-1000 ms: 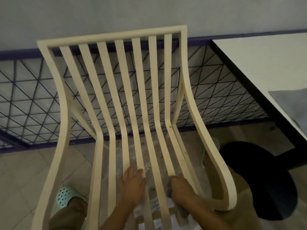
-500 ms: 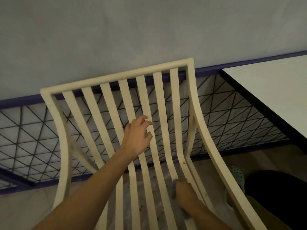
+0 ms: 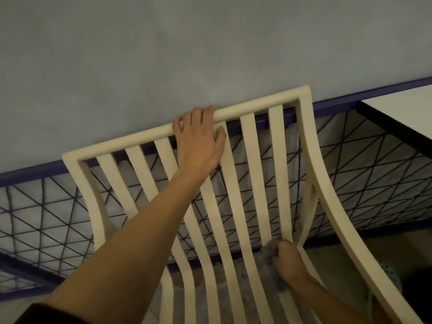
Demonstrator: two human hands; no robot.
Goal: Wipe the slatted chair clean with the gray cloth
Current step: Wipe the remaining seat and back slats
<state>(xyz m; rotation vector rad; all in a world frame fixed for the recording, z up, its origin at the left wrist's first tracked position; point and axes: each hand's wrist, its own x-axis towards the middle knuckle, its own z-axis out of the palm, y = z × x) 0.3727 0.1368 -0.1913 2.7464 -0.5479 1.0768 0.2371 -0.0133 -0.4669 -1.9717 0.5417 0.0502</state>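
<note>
**Left hand steadies the top rail, right hand works the cloth at the seat bend**

Start at your left. Your left hand (image 3: 198,139) reaches up and away from you to the chair's top rail (image 3: 236,108), fingers curled over its far edge and thumb lying on the near side, so it has a firm hold on the slatted chair (image 3: 278,160) and nothing else. The chair stands directly in front of you, its back leaning toward the gray wall (image 3: 187,43) and the wire mesh panel (image 3: 362,174) behind it.

The relation that matters: the slats run lengthwise from the top rail down toward you, curving at the bend into the seat. Your right hand (image 3: 287,259) is low and close to your body at that bend, on the slats nearest the right frame, fingers bunched around the gray cloth (image 3: 268,252). That hand is the nearer one to the dirty seat section; the left is well apart from it, up at the far end of the slats. I would judge the next stroke wants to follow a slat's long axis rather than cross the gaps, with the left hand bracing against the push.

What you cannot rely on: most of the cloth is covered by your hand, and the dim light makes any stain on the slats hard to read. The front of the seat and the chair legs are cut off at the bottom edge. At far right, only a corner of the white table (image 3: 402,113) shows.
</note>
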